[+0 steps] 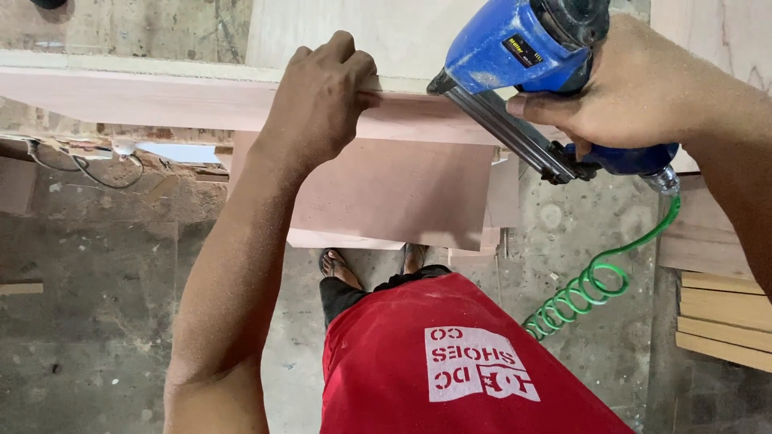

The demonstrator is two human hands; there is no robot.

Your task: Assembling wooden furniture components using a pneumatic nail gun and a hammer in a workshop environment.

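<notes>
Left hand [322,100], upper centre of frame: fingers curled over the top edge of a pinkish plywood board [161,96], thumb pressing against its front face. A clamping grip on the edge, apparently to keep the board lined up against the paler panel [378,32] behind it.

Right hand [635,88], upper right: wrapped shut around the handle of a blue pneumatic nail gun [531,48]. Index finger reaches forward along the underside; whether it rests on the trigger I cannot tell. The gun is tilted, its dark metal magazine [507,133] slanting down to the right and its nose touching the board's top edge just beside the left hand's fingertips. Holding hand close to the nose, probably to stop the joint shifting there.

A coiled green air hose [587,285] drops from the gun's butt at right of frame and hangs loose in loops, clear of the work.

Below the board, more plywood sheets [386,193] stand on edge. Lower centre: the person's red shirt [450,362] and a sandalled foot [338,265] on a dusty concrete floor [96,305]. Stacked timber strips [720,313] at lower right. Loose cable [88,165] at mid left.
</notes>
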